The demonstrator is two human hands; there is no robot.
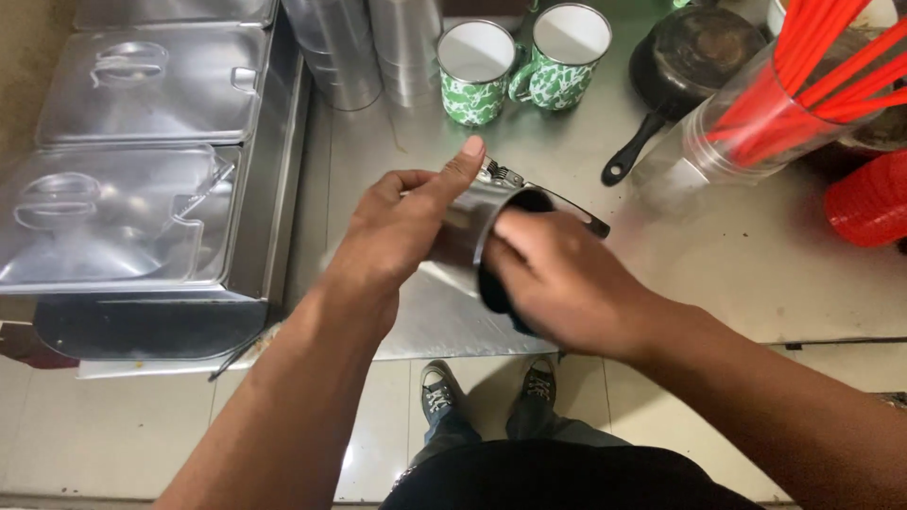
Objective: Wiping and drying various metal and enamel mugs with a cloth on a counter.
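I grip shiny steel pitcher [472, 231] mid-frame, left hand [397, 236] wrapped round; right hand [557, 283] fingers clutch dark cloth [496, 293] inside; wiping under way.

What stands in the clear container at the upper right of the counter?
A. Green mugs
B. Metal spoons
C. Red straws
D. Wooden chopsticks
C: the clear container at the upper right is tilted in this view and holds a bundle of long red straws; the two green-patterned mugs stand apart from it on the steel counter.
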